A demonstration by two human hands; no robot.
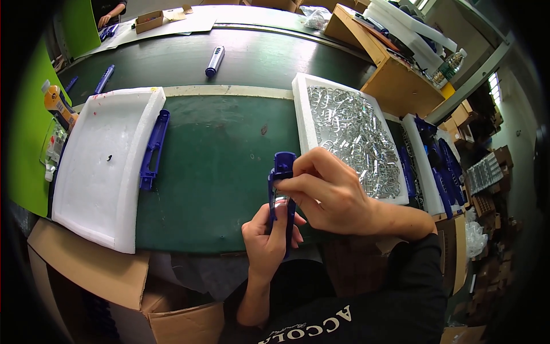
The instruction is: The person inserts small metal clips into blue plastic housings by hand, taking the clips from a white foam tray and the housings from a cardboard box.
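Observation:
A dark blue, long plastic housing (283,162) stands nearly upright over the front edge of the green work surface. My left hand (264,243) is closed round its lower part, the thumb lying along the open inner side. From the right, my right hand (338,192) pinches the upper part of the housing with thumb and bent fingers. A bit of shiny metal (280,200) shows inside the housing, just above my left thumb. The fingers hide whether my right hand also has a small part between them. Another blue housing (152,150) leans against the white foam tray (129,189) on the left.
A foam tray (302,109) filled with bent metal wire pieces (355,137) lies to the right. Beyond it are more blue parts (444,166). A blue-and-grey device (215,61) rests on the dark belt (258,54) behind. Cardboard boxes (91,258) stand lower left; another person's hand (105,20) is far left.

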